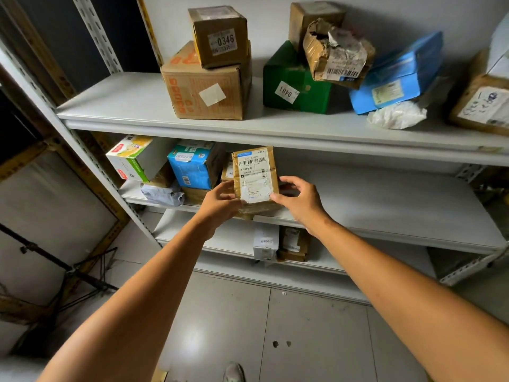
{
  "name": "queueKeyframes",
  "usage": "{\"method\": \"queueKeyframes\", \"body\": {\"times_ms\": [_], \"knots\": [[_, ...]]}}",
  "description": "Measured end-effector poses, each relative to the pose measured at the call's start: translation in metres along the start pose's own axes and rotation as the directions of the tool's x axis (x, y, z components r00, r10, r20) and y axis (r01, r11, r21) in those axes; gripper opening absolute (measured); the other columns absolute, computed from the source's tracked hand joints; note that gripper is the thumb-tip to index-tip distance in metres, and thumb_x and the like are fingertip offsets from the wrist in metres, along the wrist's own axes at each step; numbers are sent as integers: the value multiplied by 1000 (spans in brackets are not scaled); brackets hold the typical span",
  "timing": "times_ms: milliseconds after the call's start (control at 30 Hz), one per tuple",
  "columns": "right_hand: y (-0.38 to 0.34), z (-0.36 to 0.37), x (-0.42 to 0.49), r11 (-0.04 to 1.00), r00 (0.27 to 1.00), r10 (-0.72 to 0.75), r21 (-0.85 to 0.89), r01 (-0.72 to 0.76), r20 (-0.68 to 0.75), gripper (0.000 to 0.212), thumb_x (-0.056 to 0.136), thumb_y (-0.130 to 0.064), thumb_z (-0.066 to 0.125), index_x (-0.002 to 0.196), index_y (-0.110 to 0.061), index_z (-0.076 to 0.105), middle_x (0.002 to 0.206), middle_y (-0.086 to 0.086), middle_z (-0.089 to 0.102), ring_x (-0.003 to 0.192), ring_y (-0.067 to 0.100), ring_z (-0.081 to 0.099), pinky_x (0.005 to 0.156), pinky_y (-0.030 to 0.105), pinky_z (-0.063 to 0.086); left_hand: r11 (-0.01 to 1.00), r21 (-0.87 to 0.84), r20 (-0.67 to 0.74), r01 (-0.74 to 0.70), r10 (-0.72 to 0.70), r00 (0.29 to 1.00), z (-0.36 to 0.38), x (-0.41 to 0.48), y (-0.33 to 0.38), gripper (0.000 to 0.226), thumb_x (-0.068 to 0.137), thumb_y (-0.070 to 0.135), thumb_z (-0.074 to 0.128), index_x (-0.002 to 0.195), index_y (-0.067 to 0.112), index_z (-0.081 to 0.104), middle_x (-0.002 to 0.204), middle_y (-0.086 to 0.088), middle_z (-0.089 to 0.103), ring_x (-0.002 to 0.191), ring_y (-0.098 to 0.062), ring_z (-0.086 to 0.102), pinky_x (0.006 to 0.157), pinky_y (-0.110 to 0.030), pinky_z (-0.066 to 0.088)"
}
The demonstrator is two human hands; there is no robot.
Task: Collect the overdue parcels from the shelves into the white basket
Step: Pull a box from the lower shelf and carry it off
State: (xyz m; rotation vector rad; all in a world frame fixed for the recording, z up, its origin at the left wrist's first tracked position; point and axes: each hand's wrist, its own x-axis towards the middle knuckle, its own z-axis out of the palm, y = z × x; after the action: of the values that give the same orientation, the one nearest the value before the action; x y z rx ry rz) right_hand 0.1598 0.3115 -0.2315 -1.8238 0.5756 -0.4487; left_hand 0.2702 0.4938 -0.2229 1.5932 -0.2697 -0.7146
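A small brown cardboard parcel (254,176) with a white barcode label stands tilted up at the front edge of the middle shelf (385,216). My left hand (220,201) grips its lower left side. My right hand (298,199) holds its lower right edge with curled fingers. Other parcels lie on the shelves: a blue box (192,166), a white and green box (132,158), and on the top shelf (124,106) a large brown carton (206,89) with a small box marked 0346 (220,37) on it. The white basket is not in view.
The top shelf also carries a green box (294,84), a torn brown parcel (337,55), a blue flat parcel (396,78) and a brown box (484,103) at the right. Two small parcels (281,244) stand on the lowest shelf. A tripod (68,268) stands at the left, on the tiled floor (275,326).
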Motion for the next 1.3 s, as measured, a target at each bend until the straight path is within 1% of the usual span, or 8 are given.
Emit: {"method": "queueKeyframes", "body": {"times_ms": [267,400,633,800,967,1100,1167,1300], "knots": [[-12,0,-13,996,996,-74,-45,72,-45,47,78,-21,82,122,-18,66,112,-6,69,98,5,61,70,0,41,1000,16,-12,-12,12,1000,0,-11,7,57,85,-5,69,131,25,52,107,-8,70,94,-15,69,66,-22,57],[-15,-1,-15,994,995,-89,-61,86,-41,45,78,-22,81,121,-18,67,111,-7,67,98,4,59,69,0,39,1000,21,-26,-9,10,1000,-1,-15,8,58,85,-4,71,133,21,51,108,-8,70,94,-15,70,65,-22,57],[-10,1,-8,996,1000,-3,85,5,-22,41,80,-19,80,119,-18,67,112,-5,68,104,8,60,78,10,44,987,126,-71,-104,113,991,2,-21,14,61,84,6,75,137,21,49,103,-9,70,88,-13,70,60,-16,52],[2,1,2,940,988,155,304,-155,27,35,78,-12,81,103,-31,66,114,3,69,108,20,65,97,43,53,961,202,-95,-188,210,973,9,-21,22,61,82,19,80,135,29,52,97,-4,62,92,-17,66,65,-20,53],[2,-5,7,902,979,198,384,-199,41,35,79,-2,77,104,-24,67,111,6,69,107,24,66,99,47,52,914,343,-101,-215,264,959,14,-16,25,64,80,31,82,136,32,52,103,-5,59,95,-20,67,83,-36,60],[-4,-6,9,902,980,196,385,-194,36,33,80,-1,76,102,-23,66,110,7,70,106,24,67,98,46,52,911,354,-99,-210,260,961,15,-13,28,64,80,33,81,137,33,51,105,-8,62,98,-22,67,86,-38,60],[-6,-7,10,907,983,180,383,-178,30,33,78,-3,78,103,-22,67,110,9,71,104,25,68,96,47,54,924,322,-88,-204,244,966,14,-14,30,65,80,28,81,136,30,50,101,-9,63,97,-24,68,85,-36,59],[-17,-2,9,935,994,109,337,-109,17,35,77,-8,81,108,-20,68,108,6,71,101,23,68,90,44,57,974,135,-87,-183,195,977,4,-14,31,59,82,11,78,133,24,52,96,-13,68,85,-16,70,66,-21,54]]}}
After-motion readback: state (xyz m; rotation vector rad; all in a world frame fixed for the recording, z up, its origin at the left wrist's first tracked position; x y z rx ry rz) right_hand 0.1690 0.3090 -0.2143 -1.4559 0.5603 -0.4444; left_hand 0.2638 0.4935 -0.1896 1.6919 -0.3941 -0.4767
